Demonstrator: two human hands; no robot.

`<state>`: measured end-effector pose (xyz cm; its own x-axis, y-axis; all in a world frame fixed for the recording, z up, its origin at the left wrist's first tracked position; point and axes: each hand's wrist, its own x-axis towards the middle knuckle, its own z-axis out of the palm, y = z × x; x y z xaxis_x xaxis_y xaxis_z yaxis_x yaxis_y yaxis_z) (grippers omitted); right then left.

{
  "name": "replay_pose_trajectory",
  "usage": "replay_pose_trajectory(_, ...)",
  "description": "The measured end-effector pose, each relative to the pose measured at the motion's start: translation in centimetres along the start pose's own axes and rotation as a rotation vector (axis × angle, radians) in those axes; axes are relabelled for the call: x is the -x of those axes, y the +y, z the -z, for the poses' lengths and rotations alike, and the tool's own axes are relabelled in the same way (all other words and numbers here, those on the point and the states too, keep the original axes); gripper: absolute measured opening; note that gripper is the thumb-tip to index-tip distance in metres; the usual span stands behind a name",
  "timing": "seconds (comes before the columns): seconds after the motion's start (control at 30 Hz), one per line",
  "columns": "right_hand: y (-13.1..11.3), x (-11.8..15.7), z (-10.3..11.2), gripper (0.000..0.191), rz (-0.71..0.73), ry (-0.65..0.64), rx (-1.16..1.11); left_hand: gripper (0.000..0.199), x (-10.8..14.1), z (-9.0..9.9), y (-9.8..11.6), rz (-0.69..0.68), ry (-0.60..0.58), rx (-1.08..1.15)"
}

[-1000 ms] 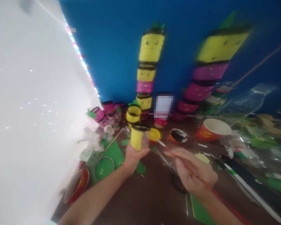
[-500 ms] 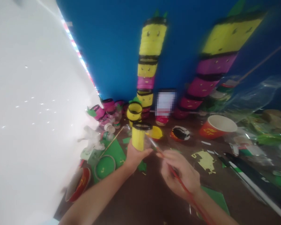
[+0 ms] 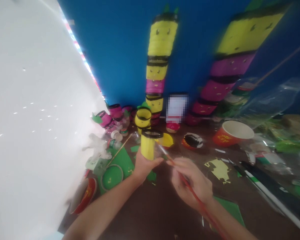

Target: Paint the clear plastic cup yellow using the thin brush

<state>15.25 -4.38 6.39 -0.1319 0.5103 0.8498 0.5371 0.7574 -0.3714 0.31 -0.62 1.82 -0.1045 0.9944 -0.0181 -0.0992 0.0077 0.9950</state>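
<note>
Around the lower part of a yellow cup (image 3: 147,146) with a black rim, my left hand (image 3: 143,166) is closed, the thumb pointing right. My right hand (image 3: 192,181) pinches a red-handled paintbrush (image 3: 195,197). The brush tip is close to the right side of the cup; whether it touches cannot be made out. Behind the cup lies a shallow container of yellow paint (image 3: 167,140). To its right stands a small bowl of black paint (image 3: 193,141).
A tall yellow and pink stack (image 3: 163,40) rises at the back, another at the right. Pink cups (image 3: 115,112) stand back left. A red paper cup (image 3: 232,133), green sheets (image 3: 122,160), a pale scrap (image 3: 219,170) and black pens lie around.
The view has shifted very slightly. Both hands keep nearly the same pose, with the cup and paintbrush still held.
</note>
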Motion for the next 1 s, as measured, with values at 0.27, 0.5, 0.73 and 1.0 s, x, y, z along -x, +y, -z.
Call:
replay_pose_trajectory(0.27,-0.27,0.11,0.4,0.027,-0.025,0.002,-0.074,0.06,0.1,-0.07,0.43,0.027,0.046,-0.034)
replay_pose_trajectory(0.5,-0.34,-0.18,0.31,0.029,-0.048,-0.013,-0.048,0.06,0.05,0.0,-0.14,0.016,0.015,-0.014)
replay_pose_trajectory(0.73,-0.51,-0.19,0.5,0.028,-0.016,0.036,-0.076,0.057,0.13,0.01,0.21,0.025,0.061,-0.019)
replay_pose_trajectory(1.0,-0.41,-0.1,0.25,0.027,-0.055,0.027,-0.072,0.066,0.07,0.11,-0.38,0.066,0.061,0.069)
